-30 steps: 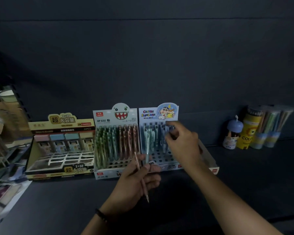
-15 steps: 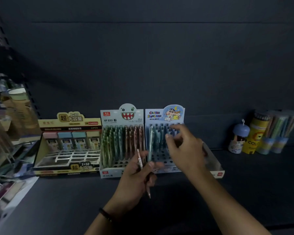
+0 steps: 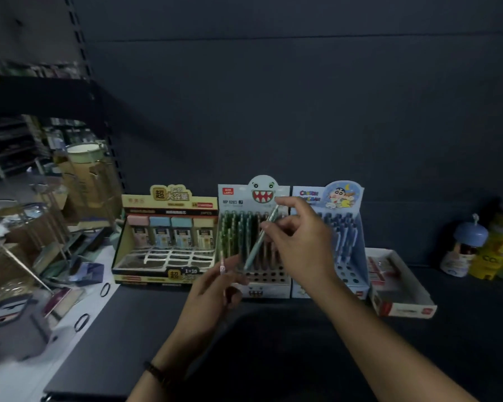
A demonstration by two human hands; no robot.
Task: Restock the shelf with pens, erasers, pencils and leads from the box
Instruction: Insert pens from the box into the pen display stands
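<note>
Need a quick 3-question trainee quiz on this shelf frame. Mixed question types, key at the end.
1. True or false: the right hand pinches a pale green pen in front of the monster-face pen display.
2. Which display box stands furthest left? A) lead refill box B) Crayon Shin-chan pen display C) monster-face pen display
3. Short answer: what does the left hand hold?

Key: 1 true; 2 A; 3 a pale-topped pen, top end up.
</note>
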